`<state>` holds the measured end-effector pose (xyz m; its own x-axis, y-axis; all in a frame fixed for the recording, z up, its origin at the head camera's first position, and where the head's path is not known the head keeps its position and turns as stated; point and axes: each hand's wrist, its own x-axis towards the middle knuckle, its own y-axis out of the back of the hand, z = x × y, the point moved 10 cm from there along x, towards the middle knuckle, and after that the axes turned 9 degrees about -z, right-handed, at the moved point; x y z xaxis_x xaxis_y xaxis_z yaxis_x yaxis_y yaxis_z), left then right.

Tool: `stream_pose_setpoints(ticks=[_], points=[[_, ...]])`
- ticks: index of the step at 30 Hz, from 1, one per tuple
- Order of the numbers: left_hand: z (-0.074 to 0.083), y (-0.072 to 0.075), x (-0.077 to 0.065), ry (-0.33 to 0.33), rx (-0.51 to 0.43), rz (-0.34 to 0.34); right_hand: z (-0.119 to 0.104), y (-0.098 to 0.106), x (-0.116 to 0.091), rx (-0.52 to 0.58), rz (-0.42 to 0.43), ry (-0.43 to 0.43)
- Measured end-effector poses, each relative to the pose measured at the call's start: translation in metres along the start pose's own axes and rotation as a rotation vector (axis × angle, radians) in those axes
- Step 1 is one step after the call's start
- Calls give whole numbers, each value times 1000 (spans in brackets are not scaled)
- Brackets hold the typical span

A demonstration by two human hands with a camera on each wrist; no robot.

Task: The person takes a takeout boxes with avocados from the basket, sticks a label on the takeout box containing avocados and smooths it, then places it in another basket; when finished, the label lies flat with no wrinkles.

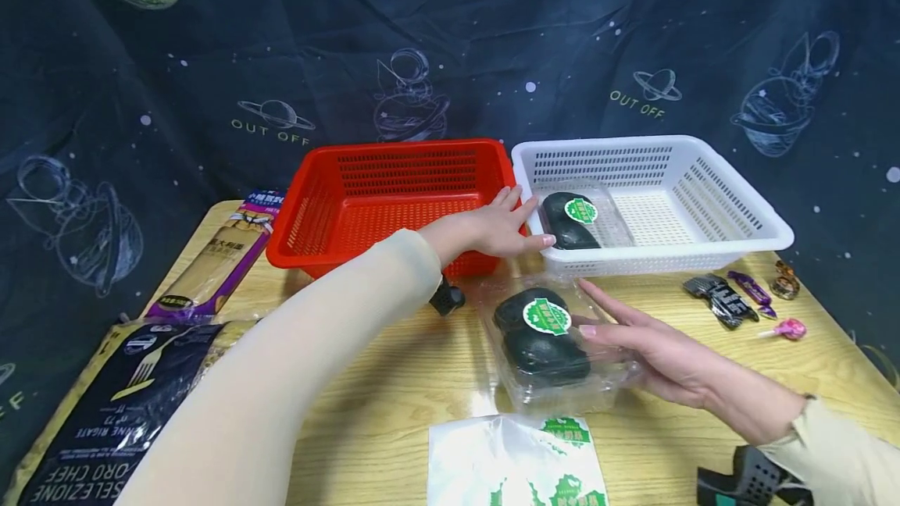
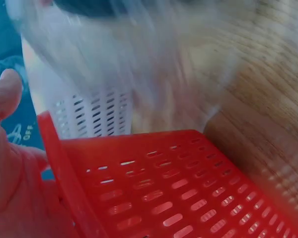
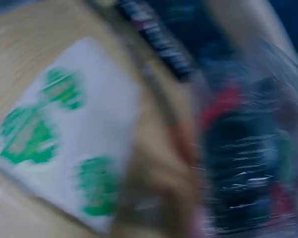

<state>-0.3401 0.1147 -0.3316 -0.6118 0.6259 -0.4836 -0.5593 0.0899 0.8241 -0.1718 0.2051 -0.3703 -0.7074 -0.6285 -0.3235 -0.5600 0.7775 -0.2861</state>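
Note:
My right hand (image 1: pixel 654 342) grips the side of a clear plastic box (image 1: pixel 612 397) over the table. Inside sit two dark avocados (image 1: pixel 541 354), and a round green-and-white sticker (image 1: pixel 546 316) is on the lid. My left hand (image 1: pixel 495 226) is stretched out with fingers spread, where the red basket (image 1: pixel 394 148) and the white basket (image 1: pixel 703 256) meet. Its thumb overlaps the corner of a second clear box (image 1: pixel 612 217) of avocados lying in the white basket, also with a green sticker. In the right wrist view, the held box (image 3: pixel 248 173) is blurred.
A sheet of green stickers (image 1: pixel 513 459) lies at the front. Pasta bags (image 1: pixel 218 256) and a dark penne bag (image 1: pixel 91 412) lie at left. Several wrapped sweets (image 1: pixel 724 299) and a pink lollipop (image 1: pixel 791 329) lie at right. A dark patterned cloth (image 1: pixel 492 37) hangs behind the baskets.

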Motion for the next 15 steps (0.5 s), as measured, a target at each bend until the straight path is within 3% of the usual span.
stream_pose_setpoints(ticks=[5, 8, 10, 15], points=[[-1, 3, 2, -39, -17, -14, -35, 7, -38, 96, -267, -8], [0, 2, 2, -39, -8, -2, -69, 29, -58, 106, -309, 56], [1, 0, 2, -27, -10, 13, -91, 58, -66, 78, -221, 88], [5, -4, 3, 12, 20, 78, -127, 149, -74, -95, 195, 38]])
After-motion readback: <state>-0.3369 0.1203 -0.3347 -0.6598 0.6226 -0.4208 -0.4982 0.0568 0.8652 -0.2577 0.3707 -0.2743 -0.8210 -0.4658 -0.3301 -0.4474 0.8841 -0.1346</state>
